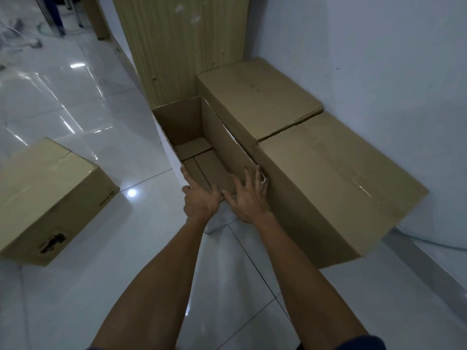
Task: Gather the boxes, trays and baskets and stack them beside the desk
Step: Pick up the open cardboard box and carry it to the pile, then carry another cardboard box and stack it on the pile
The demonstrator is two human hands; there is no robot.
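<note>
A narrow open cardboard box (187,122), white outside and brown inside, stands on the floor against the desk's wooden side panel (177,46). My left hand (201,199) sits on its near-left corner, with fingers hooked over the near rim into the box and one finger lying along the white left wall. My right hand (249,198) has its fingers spread and straight, touching the top of the box's right wall at the near end. Two closed brown boxes lie to the right along the wall, one far (257,97) and one near (336,183).
Another closed brown box (48,198) lies tilted on the glossy white tiled floor (101,127) to the left. A white wall (391,72) bounds the right side. Chair legs (55,18) show at the far top left.
</note>
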